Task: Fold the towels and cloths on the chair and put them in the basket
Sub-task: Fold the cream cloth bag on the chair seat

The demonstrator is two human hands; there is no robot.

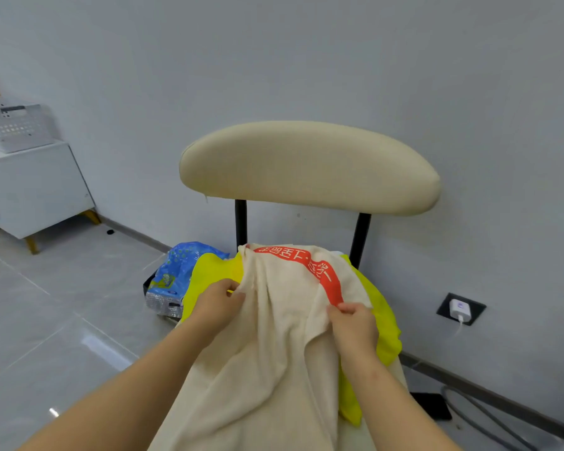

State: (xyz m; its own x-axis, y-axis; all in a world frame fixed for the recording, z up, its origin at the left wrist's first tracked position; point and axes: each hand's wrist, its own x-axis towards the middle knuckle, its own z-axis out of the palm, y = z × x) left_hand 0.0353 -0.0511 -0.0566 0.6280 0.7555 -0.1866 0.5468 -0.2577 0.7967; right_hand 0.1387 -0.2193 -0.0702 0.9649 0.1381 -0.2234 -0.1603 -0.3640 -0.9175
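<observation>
A cream towel (pixel 274 346) with a red printed band lies draped over the seat of a cream-backed chair (pixel 310 164) and hangs toward me. My left hand (pixel 219 304) pinches its left edge. My right hand (pixel 352 323) pinches its right edge, just below the red band. Under the towel lies a yellow cloth (pixel 385 323), showing on both sides. A white perforated basket (pixel 17 126) stands on a white cabinet (pixel 36 187) at the far left.
A blue plastic package (pixel 173 275) sits on the floor left of the chair. In the wall at the right is a socket with a white charger (pixel 459 309), and a cable runs along the floor below it. Grey tiled floor spreads to the left.
</observation>
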